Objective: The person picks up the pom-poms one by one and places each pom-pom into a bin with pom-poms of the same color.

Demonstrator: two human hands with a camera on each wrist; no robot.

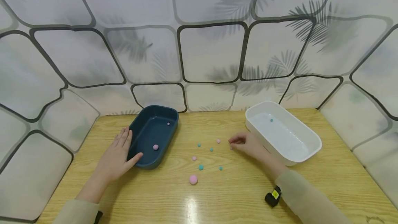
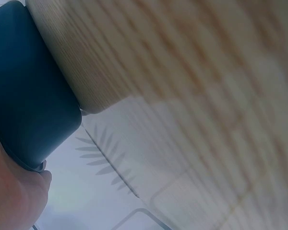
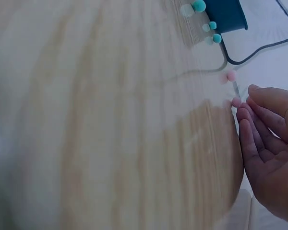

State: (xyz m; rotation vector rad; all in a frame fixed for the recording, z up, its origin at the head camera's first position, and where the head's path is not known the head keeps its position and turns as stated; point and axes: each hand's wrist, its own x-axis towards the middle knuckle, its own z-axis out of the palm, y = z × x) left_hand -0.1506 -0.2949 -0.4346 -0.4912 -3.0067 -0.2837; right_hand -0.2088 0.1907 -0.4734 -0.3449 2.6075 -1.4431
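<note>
1. Your right hand (image 1: 247, 143) has its fingers curled, tips touching a tiny pink ball (image 1: 231, 147) just left of the white tray (image 1: 314, 140); pinch gently.
2. Keep your left hand (image 1: 119, 155) flat, fingers straight, against the blue tray (image 1: 161, 111).

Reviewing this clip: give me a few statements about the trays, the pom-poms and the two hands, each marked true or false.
1. The left hand rests against the dark blue plastic tray. True.
2. The white plastic tray holds two pink pom-poms. False: it holds one small teal pom-pom.
3. The right hand has its fingertips at a tiny pink pom-pom on the wooden table. True.
4. The dark blue tray is empty. False: a pink pom-pom and a smaller one lie inside.
5. The large pink pom-pom lies loose on the table. True.
</note>
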